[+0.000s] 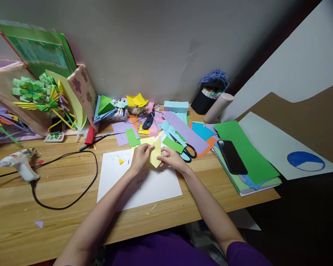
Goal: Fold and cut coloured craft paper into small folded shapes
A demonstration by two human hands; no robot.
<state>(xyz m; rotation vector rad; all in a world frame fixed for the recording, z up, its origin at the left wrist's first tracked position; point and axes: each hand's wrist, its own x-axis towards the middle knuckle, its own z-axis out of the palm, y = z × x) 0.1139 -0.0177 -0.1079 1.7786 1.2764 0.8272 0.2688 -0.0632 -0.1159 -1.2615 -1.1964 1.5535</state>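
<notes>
Between my two hands is a folded piece of pale yellow paper, held upright above a white sheet on the wooden table. My left hand pinches its left side with the thumb over the front. On the other side my right hand grips the lower right edge between thumb and fingers. More pale yellow paper lies just behind my left hand. Black-handled scissors rest to the right of my right hand, partly under a green strip. A small yellow scrap lies on the white sheet.
A hot glue gun with a looped black cord lies at left. Cut paper, including a purple strip, and a utility knife cover the back. At right, a phone lies on green paper; a black marker holder stands behind.
</notes>
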